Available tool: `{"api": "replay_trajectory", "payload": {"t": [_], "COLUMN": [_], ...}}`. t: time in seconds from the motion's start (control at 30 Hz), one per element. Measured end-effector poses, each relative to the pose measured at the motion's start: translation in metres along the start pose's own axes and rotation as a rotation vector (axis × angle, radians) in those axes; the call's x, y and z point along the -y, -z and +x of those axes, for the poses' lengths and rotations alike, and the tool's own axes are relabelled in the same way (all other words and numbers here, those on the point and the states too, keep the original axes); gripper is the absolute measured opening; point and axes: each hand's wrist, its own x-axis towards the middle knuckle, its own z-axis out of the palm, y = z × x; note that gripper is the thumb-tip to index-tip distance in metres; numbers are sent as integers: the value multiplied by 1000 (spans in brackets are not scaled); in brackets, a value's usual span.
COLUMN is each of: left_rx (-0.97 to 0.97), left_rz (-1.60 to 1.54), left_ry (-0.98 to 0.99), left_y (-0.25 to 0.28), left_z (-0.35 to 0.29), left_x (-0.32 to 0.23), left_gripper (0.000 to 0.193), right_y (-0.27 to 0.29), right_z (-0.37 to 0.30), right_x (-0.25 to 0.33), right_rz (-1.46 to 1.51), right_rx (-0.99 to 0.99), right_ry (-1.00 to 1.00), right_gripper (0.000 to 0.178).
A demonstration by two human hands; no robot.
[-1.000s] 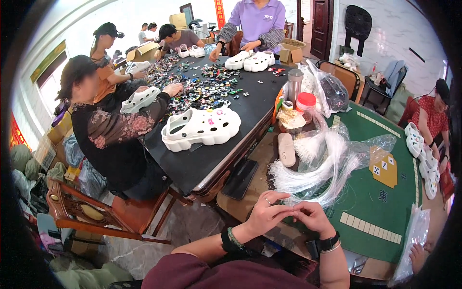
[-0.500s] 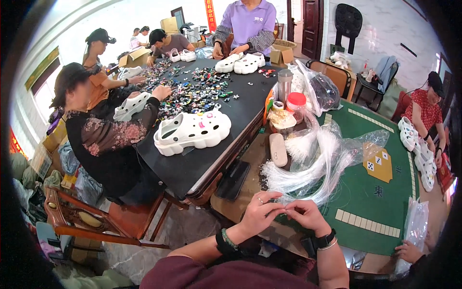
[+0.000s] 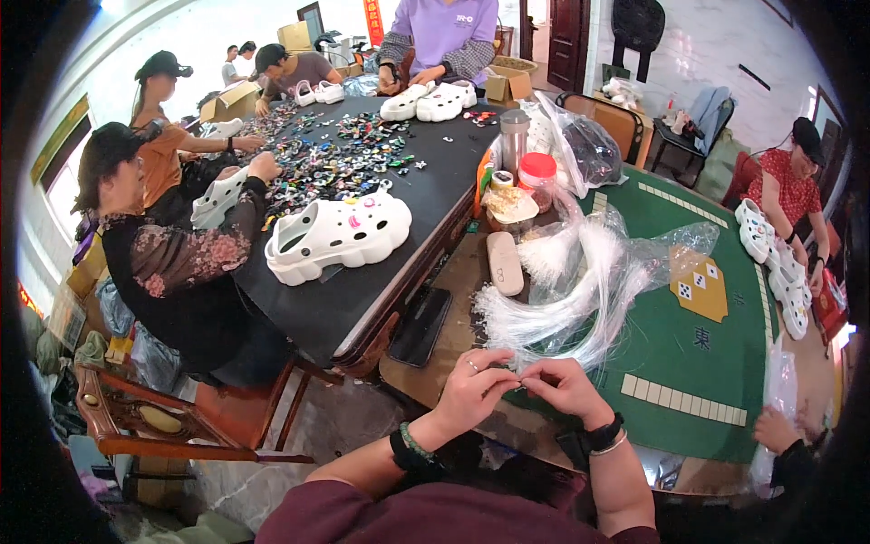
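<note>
My left hand (image 3: 474,392) and my right hand (image 3: 564,390) meet fingertip to fingertip at the near edge of the green table. Thumb and forefinger are pinched on each. A tiny dark thing seems to sit between the fingertips, too small to name. Just beyond them lies a fanned bundle of thin white plastic strands (image 3: 544,319), partly inside a clear plastic bag (image 3: 625,243). A beige glasses case (image 3: 504,263) rests left of the strands.
Left stands a black table (image 3: 362,295) with a white clog (image 3: 340,238) and many small colourful charms (image 3: 353,150). A dark flat tray (image 3: 421,326) and a red-lidded jar (image 3: 538,169) are near. Co-workers sit around. Another person's hand (image 3: 777,430) is at right.
The whole view has shifted, so things appear further left. My hands stay together, still pinching, with slightly changed fingers.
</note>
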Motion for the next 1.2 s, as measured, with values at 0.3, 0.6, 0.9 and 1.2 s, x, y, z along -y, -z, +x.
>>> {"api": "replay_trajectory", "payload": {"t": [0.3,0.6,0.9,1.2], "left_rx": [-13,20,43,29], "left_rz": [-56,-20,5,-85], "left_ry": [55,-13,-12,44], "left_y": [-2,-5,-7,-10], "left_z": [5,4,4,3], "left_x": [0,-4,-7,-1], "left_gripper": [14,20,13,15], "right_y": [1,7,1,3], "right_z": [1,0,0,0], "right_x": [-4,-2,-16,-13], "right_rz": [41,91,112,79], "right_rx": [1,62,22,9], "right_ry": [88,132,199,247], "right_gripper": [10,16,15,15]}}
